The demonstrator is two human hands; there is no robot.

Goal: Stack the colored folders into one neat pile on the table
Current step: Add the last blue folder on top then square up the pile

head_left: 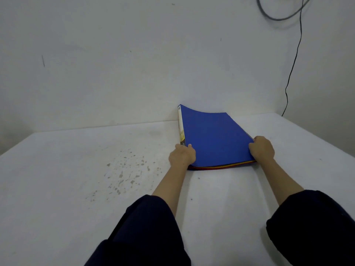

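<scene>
A pile of folders (213,139) lies on the white table (76,189), close to the back wall. A blue folder is on top, with a white and yellow label strip along its left spine. Thin red and yellow edges of other folders show under its near edge (221,167). My left hand (182,155) grips the pile's near left corner. My right hand (262,148) grips the near right corner. The pile's far end curls up a little. How many folders lie underneath I cannot tell.
The table's surface has a patch of brown specks (123,175) left of the pile. A black cable (294,60) hangs down the white wall at the right, and a grey cable loop (278,16) hangs above it. The table's right edge runs behind my right arm.
</scene>
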